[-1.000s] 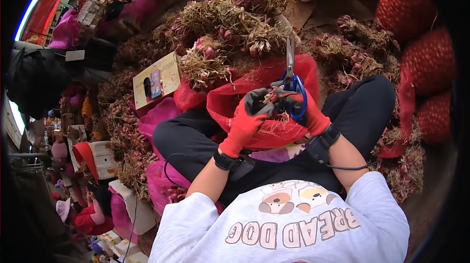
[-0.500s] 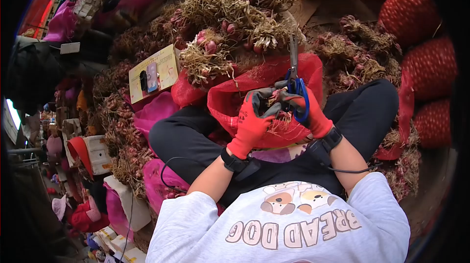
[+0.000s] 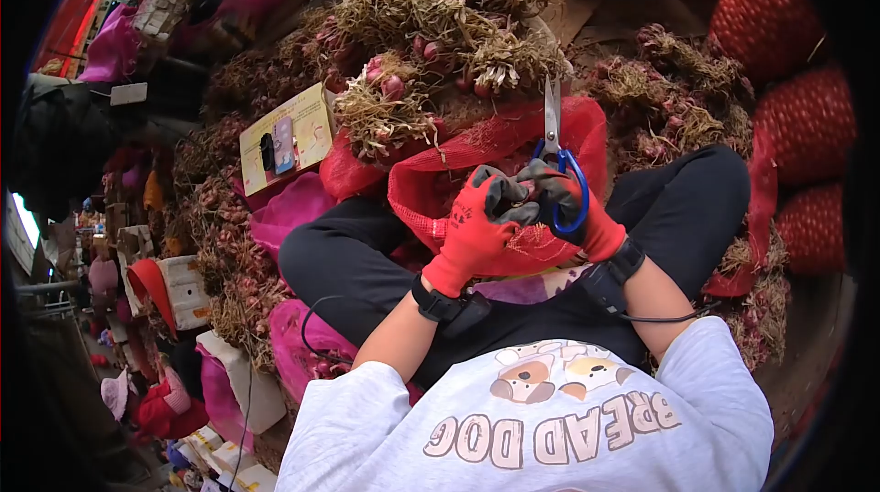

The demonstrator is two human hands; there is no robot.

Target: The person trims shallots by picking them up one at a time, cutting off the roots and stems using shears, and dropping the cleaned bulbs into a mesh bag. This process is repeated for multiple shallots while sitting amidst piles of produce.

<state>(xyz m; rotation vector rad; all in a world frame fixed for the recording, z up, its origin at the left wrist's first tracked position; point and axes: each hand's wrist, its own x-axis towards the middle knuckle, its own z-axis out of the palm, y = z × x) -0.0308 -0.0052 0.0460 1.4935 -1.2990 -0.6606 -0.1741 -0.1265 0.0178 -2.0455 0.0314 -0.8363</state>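
Over an open red mesh bag (image 3: 417, 194), both hands meet in red gloves with grey fingertips. My left hand (image 3: 488, 222) is closed, its fingers pinched around a small shallot (image 3: 526, 190) that is mostly hidden. In my right hand (image 3: 577, 213) are blue-handled scissors (image 3: 553, 116), blades pointing up and away from me; its fingertips also touch the shallot. Just beyond the bag lie bunches of dried shallots (image 3: 394, 89) with straw-coloured roots and stalks.
A flat carton (image 3: 289, 139) with a phone (image 3: 283, 145) on it lies left of the bag. Filled red mesh sacks (image 3: 807, 121) line the right side. More shallot bunches (image 3: 683, 93) lie at the right, and pink mesh bags (image 3: 293, 213) beside the left knee. White boxes stand further left.
My fingers have drawn closer together around the shallot. The scissors have shifted slightly down and right, and their handle has turned a little.
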